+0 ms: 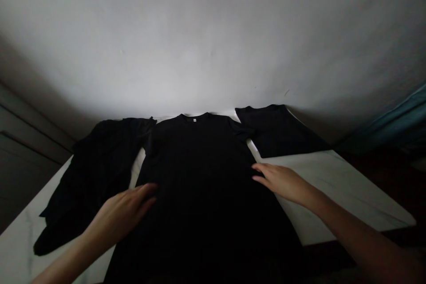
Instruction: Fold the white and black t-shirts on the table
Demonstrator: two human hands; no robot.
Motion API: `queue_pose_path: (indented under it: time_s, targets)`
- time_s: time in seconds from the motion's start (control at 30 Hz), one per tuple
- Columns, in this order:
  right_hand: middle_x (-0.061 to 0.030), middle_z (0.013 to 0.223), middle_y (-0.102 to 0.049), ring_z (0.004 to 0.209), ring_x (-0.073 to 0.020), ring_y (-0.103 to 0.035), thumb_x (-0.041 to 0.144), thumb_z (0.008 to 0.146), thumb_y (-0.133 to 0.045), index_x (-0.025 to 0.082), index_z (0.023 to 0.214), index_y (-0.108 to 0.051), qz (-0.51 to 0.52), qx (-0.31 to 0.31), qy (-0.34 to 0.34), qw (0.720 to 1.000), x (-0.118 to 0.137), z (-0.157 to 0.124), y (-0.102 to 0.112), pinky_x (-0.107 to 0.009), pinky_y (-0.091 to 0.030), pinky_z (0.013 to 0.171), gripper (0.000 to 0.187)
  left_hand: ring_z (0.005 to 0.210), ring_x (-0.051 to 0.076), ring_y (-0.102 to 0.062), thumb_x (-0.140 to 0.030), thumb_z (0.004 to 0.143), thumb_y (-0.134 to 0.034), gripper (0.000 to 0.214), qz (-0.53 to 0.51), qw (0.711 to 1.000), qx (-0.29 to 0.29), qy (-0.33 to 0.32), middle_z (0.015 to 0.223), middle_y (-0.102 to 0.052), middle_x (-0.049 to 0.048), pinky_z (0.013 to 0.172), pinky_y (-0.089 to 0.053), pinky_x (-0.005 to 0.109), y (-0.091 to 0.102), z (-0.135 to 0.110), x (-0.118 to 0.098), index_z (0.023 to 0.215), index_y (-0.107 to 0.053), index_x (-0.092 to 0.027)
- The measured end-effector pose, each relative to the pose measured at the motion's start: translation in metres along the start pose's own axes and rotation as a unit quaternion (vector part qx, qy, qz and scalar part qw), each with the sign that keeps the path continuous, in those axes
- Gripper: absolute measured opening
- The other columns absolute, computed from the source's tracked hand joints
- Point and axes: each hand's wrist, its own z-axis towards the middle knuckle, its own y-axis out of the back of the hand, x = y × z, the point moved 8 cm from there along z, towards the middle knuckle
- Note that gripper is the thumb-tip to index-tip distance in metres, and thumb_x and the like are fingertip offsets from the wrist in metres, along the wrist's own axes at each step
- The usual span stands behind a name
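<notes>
Open bare fingers of the left hand (120, 213) and right hand (282, 183) grasp nothing, resting at either flank of a flat black cotton T-shirt (199, 186) with a small white neck label (194, 119). Crumpled black fabric (96, 177) lies to its left, and a smooth, squared black garment (276, 131) lies under its right sleeve, all on a white marble-veined tabletop (336, 191) against a pale wall (213, 40).
</notes>
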Motion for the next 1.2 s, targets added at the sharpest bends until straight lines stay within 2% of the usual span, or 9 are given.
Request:
queue_pose_path:
  time_s: [0.13,0.23,0.37,0.5,0.77,0.87,0.97,1.07,1.2]
  targets:
    - [-0.0118,0.152,-0.043,0.140,-0.0285,-0.039,0.038,0.099,-0.036,0.019,0.145,-0.046,0.011,-0.046,0.116,0.992,0.096,0.089,-0.048,-0.047,-0.032,0.114,0.051,0.140,0.022,-0.041,-0.032,0.095,-0.037,0.051,0.125,0.967,0.112,-0.190,0.151,-0.047,0.0074,0.116,-0.033,0.041,-0.109,0.081,-0.089,0.144,-0.046,-0.020]
    - [-0.0066,0.161,-0.026,0.148,-0.0242,-0.021,0.048,0.100,-0.034,0.025,0.154,-0.029,-0.017,-0.011,0.205,0.979,0.110,0.103,-0.087,-0.048,-0.020,0.120,0.059,0.147,0.024,-0.027,-0.038,0.099,-0.034,0.056,0.186,0.947,0.135,-0.224,0.159,-0.031,0.0094,0.119,-0.027,0.044,-0.153,0.097,-0.079,0.152,-0.032,-0.020]
    - [-0.0055,0.162,-0.018,0.149,-0.0257,-0.017,0.059,0.098,-0.031,0.026,0.154,-0.029,-0.073,-0.030,0.104,0.991,0.015,0.085,-0.083,-0.048,-0.018,0.121,0.065,0.148,0.028,-0.022,-0.051,0.098,-0.034,0.057,0.258,0.948,0.072,-0.171,0.161,-0.025,0.0027,0.118,-0.024,0.052,-0.117,0.080,0.010,0.153,-0.030,-0.033]
    - [-0.0159,0.160,-0.023,0.148,-0.0313,-0.021,0.062,0.096,-0.031,0.012,0.154,-0.030,-0.104,-0.070,-0.008,0.992,-0.048,0.081,-0.066,-0.051,-0.021,0.120,0.076,0.147,0.032,-0.025,-0.053,0.097,-0.031,0.065,0.299,0.947,-0.014,-0.115,0.159,-0.030,0.0117,0.115,-0.029,0.054,-0.071,0.061,0.065,0.153,-0.030,-0.020]
    - [-0.0055,0.161,-0.026,0.148,-0.0217,-0.022,0.046,0.101,-0.034,0.024,0.155,-0.027,-0.058,-0.053,0.215,0.973,0.093,0.157,-0.106,-0.044,-0.024,0.120,0.058,0.148,0.022,-0.025,-0.040,0.100,-0.028,0.058,0.253,0.940,0.047,-0.224,0.159,-0.030,0.0057,0.119,-0.027,0.042,-0.136,0.121,-0.020,0.154,-0.028,-0.020]
    - [-0.0038,0.162,-0.022,0.149,-0.0243,-0.018,0.052,0.100,-0.035,0.029,0.154,-0.030,-0.071,-0.055,0.152,0.984,0.058,0.185,-0.093,-0.046,-0.020,0.120,0.059,0.147,0.025,-0.027,-0.046,0.099,-0.032,0.059,0.276,0.950,0.030,-0.141,0.159,-0.032,0.0065,0.117,-0.029,0.045,-0.120,0.145,0.014,0.152,-0.032,-0.020]
    - [-0.0136,0.161,-0.021,0.149,-0.0283,-0.018,0.052,0.100,-0.033,0.014,0.154,-0.028,-0.087,-0.055,-0.010,0.995,-0.001,0.215,-0.072,-0.046,-0.019,0.120,0.067,0.142,0.031,-0.036,-0.045,0.097,-0.037,0.061,0.313,0.949,0.011,-0.041,0.155,-0.038,0.0168,0.112,-0.037,0.044,-0.095,0.165,0.043,0.146,-0.041,-0.009]
    - [-0.0183,0.160,-0.022,0.148,-0.0282,-0.020,0.045,0.101,-0.030,0.005,0.153,-0.028,-0.089,-0.037,-0.057,0.994,-0.008,0.246,-0.069,-0.043,-0.019,0.120,0.066,0.135,0.031,-0.047,-0.040,0.096,-0.039,0.055,0.311,0.950,0.025,-0.019,0.144,-0.052,0.0193,0.108,-0.040,0.041,-0.101,0.193,0.027,0.138,-0.051,-0.007]
    - [-0.0080,0.162,-0.020,0.150,-0.0230,-0.016,0.044,0.102,-0.025,0.017,0.155,-0.025,-0.088,-0.038,0.007,0.995,0.026,0.277,-0.077,-0.044,-0.012,0.121,0.060,0.143,0.026,-0.035,-0.041,0.098,-0.036,0.058,0.256,0.965,0.038,-0.033,0.153,-0.040,0.0139,0.116,-0.030,0.041,-0.139,0.239,-0.010,0.147,-0.040,-0.010]
